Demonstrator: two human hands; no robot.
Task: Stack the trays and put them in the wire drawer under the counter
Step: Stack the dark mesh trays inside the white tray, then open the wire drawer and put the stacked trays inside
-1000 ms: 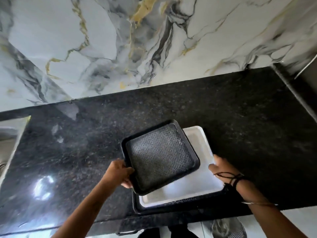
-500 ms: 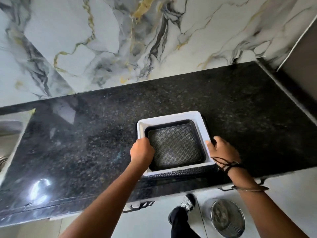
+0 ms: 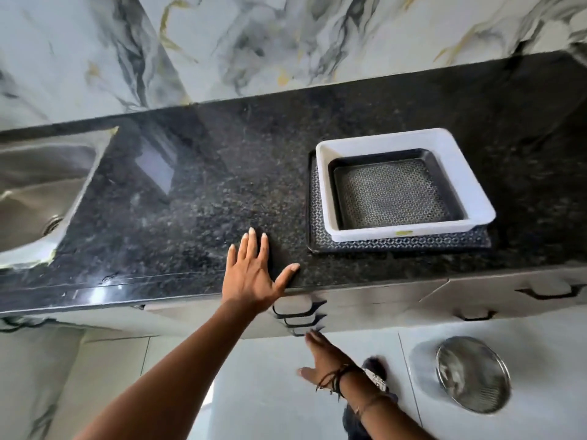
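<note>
trays point(image 3: 403, 192) stacked on counter point(image 3: 222, 185), sink point(image 3: 38, 185) left

1. A black speckled stone counter point(image 3: 222, 173) spans the middle of the frame below a white marble-patterned wall point(image 3: 286, 42).
2. Right of centre, three trays sit nested: a small black patterned tray point(image 3: 394, 192) inside a white plastic tray point(image 3: 324, 185), on a wide black patterned tray point(image 3: 397, 244).
3. The left hand point(image 3: 254, 274) lies flat, fingers spread, on the counter's front edge, apart from the trays.
4. The right hand point(image 3: 324, 357), lower centre, reaches with fingers extended toward the black drawer handles point(image 3: 298, 309) under the counter.
5. A steel sink point(image 3: 35, 192) is at the left edge; a round metal strainer point(image 3: 473, 374) lies on the floor, lower right.
</note>
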